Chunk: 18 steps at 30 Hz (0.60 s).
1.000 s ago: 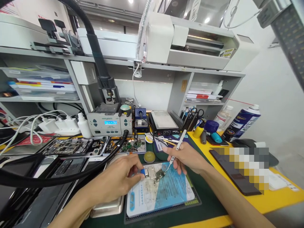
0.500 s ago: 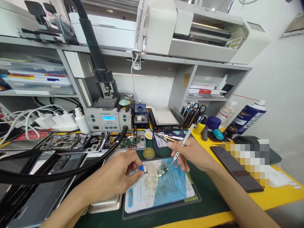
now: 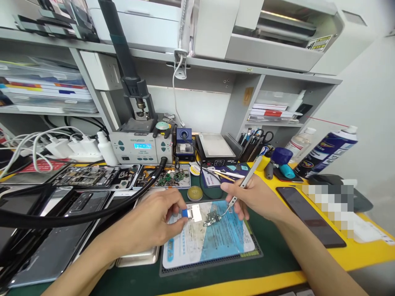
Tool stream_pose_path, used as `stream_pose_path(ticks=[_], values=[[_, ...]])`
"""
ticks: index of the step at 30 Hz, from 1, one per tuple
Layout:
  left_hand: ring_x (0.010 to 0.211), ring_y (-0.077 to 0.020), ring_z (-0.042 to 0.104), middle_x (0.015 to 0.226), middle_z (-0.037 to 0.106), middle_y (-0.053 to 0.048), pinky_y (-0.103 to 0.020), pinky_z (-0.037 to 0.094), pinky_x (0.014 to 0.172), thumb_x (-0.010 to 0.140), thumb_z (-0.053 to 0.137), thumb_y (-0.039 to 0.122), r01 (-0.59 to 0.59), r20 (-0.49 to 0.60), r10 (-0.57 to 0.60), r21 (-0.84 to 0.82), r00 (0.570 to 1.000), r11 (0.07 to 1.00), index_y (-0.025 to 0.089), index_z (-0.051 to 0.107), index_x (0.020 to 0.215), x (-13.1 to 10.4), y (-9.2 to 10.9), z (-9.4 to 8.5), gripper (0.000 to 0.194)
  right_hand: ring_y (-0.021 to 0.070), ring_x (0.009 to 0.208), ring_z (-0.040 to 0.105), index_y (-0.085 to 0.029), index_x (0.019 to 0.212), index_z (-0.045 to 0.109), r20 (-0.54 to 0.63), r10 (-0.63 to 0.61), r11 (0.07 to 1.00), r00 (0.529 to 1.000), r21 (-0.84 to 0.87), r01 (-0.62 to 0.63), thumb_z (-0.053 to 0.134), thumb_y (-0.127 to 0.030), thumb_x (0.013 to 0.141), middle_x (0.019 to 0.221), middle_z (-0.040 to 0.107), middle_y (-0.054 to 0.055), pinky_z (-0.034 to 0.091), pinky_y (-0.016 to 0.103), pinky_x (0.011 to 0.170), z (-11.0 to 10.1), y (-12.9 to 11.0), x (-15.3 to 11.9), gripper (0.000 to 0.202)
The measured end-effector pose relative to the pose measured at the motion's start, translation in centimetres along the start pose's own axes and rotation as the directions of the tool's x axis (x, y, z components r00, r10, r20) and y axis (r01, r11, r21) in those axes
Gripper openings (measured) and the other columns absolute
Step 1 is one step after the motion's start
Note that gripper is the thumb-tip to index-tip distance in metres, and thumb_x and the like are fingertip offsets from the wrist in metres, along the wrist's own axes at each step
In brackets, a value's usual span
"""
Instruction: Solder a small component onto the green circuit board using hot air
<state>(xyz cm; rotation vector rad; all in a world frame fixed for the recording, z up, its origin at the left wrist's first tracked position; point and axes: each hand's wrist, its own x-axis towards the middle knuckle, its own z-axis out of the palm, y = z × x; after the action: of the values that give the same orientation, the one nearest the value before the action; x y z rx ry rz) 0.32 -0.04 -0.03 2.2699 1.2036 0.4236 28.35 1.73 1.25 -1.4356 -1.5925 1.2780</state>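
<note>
My left hand (image 3: pixel 157 216) pinches a small blue-ended piece (image 3: pixel 186 213) between thumb and fingertips. From it a flat white piece (image 3: pixel 196 213) extends to the right. My right hand (image 3: pixel 249 197) holds metal tweezers (image 3: pixel 246 181), tips pointing down and left. Those tips are beside a small green circuit board (image 3: pixel 212 219), and whether they touch it I cannot tell. The board lies on a worn white and blue sheet (image 3: pixel 216 244), which rests on a dark mat.
Left of the sheet are phones (image 3: pixel 58 238) and a black hose (image 3: pixel 92 222). Behind stand a hot-air station (image 3: pixel 138 149), a tray of boards (image 3: pixel 182 176) and a round yellow tin (image 3: pixel 195 193). A dark phone (image 3: pixel 310 216) and a spray can (image 3: pixel 328 152) are on the right.
The white piece at my left hand now shows wide and bright, facing the camera. The view has shifted slightly; both hands stay near the board with their holds kept.
</note>
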Motion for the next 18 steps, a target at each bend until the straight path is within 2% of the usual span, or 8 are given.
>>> stream_pose_path(ticks=[9, 14, 18], values=[[0.072, -0.0137, 0.051, 0.081, 0.059, 0.003, -0.027, 0.037, 0.064, 0.09, 0.058, 0.038, -0.004, -0.019, 0.004, -0.002, 1.0, 1.0, 0.024, 0.057, 0.086, 0.1, -0.1, 0.1, 0.014, 0.0138, 0.034, 0.062, -0.016, 0.059, 0.072, 0.044, -0.041, 0.998, 0.998, -0.053, 0.044, 0.078, -0.053, 0.081, 0.042, 0.066, 0.002, 0.051, 0.021, 0.035, -0.2, -0.2, -0.5, 0.044], [0.071, -0.0143, 0.052, 0.08, 0.06, 0.003, -0.027, 0.037, 0.062, 0.09, 0.058, 0.04, 0.006, -0.008, -0.006, -0.001, 1.0, 1.0, 0.024, 0.057, 0.087, 0.1, 0.0, -0.1, 0.017, 0.014, 0.034, 0.064, -0.014, 0.062, 0.071, 0.099, 0.073, 0.996, 0.992, -0.067, -0.067, 0.081, -0.05, 0.08, 0.044, 0.067, 0.002, 0.049, 0.017, 0.031, -0.7, -0.3, 0.0, 0.041], [0.07, -0.0146, 0.051, 0.079, 0.058, 0.003, -0.028, 0.037, 0.064, 0.091, 0.056, 0.04, 0.013, -0.007, -0.013, 0.014, 1.0, 1.0, 0.024, 0.056, 0.084, 0.0, 0.1, -0.1, 0.018, 0.0172, 0.041, 0.069, -0.012, 0.069, 0.071, 0.19, 0.15, 0.989, 0.97, -0.014, -0.15, 0.085, -0.047, 0.076, 0.049, 0.07, 0.003, 0.055, 0.02, 0.035, -1.5, -0.3, 0.3, 0.038]])
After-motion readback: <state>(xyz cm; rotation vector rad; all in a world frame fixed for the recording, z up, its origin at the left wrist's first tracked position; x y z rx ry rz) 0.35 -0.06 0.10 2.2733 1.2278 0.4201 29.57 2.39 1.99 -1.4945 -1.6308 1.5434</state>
